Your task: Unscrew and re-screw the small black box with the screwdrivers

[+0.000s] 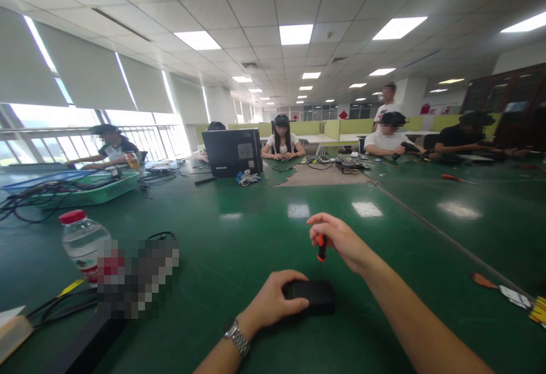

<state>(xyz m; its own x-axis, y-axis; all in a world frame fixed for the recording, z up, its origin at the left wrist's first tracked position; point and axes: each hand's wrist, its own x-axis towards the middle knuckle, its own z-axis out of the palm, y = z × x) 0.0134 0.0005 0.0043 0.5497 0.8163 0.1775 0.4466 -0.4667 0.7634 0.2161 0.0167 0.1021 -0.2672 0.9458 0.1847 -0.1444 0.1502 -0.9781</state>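
Observation:
A small black box [318, 296] lies flat on the green table [239, 237] in front of me. My left hand [275, 300], with a metal watch on its wrist, rests on the box's left end and holds it down. My right hand [341, 240] grips the orange and black handle of a screwdriver [321, 249] held upright. Its thin shaft points straight down onto the top of the box.
A water bottle [81, 243] with a red cap stands at the left, with black cables beside it. A green tray [102, 189] of cables and a black computer case [232, 151] sit farther back. Several people work at the far side. Another screwdriver [458, 178] lies at the right.

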